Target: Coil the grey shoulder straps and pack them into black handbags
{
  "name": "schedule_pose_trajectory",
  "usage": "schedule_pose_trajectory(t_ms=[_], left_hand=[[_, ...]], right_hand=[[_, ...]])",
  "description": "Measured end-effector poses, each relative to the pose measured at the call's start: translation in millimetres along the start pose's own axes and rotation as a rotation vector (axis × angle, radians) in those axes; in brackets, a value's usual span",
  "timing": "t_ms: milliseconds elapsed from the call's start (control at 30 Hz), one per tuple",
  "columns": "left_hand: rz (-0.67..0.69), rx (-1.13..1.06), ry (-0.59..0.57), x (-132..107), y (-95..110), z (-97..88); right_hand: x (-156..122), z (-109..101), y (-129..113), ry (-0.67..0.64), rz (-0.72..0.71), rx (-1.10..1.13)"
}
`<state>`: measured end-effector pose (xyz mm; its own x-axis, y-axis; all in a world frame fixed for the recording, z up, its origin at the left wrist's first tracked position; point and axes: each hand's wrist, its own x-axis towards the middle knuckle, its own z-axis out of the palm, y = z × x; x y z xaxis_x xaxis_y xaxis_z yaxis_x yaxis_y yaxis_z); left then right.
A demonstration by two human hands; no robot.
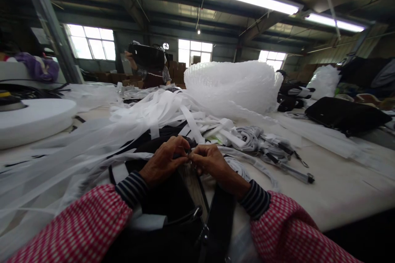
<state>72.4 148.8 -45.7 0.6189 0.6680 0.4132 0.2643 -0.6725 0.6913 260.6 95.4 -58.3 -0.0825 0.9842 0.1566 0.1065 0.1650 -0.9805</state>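
Observation:
My left hand (165, 160) and my right hand (217, 168) meet above a black bag (169, 201), fingertips of both pinched together. Whatever small piece sits between them is too small and too covered to name. A dark strap (220, 218) with metal fittings runs down the bag's right side, below my right hand. Near the bag's lower middle, a metal ring (196, 213) joins a black cord or handle. White wrapping strips lie beside my left wrist.
White foam strips (154, 109) heap up ahead, behind them a large bubble-wrap bundle (231, 86). Coiled grey straps with clips (249, 137) lie to the right. A white roll (33, 119) stands left; a black bag (345, 113) lies right. Across the table, a person lifts a black bag (148, 55).

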Motion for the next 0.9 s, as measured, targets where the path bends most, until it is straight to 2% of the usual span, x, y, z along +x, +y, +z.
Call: schedule_pose_trajectory(t_ms=[133,233,400,900], left_hand=[[0.013,0.075,0.002,-1.3,0.2,0.2],[-0.020,0.141,0.044,-1.8,-0.6,0.3],[-0.057,0.184,0.043,-1.3,-3.6,0.7],[0.001,0.258,0.087,-0.8,-3.2,6.3]], right_hand=[[2.2,-0.3,1.7,0.051,-0.013,0.009],[2.4,-0.7,2.3,0.086,-0.016,0.029],[0.3,-1.2,2.2,0.082,-0.025,0.052],[0.9,-1.7,4.3,0.038,-0.001,0.167]])
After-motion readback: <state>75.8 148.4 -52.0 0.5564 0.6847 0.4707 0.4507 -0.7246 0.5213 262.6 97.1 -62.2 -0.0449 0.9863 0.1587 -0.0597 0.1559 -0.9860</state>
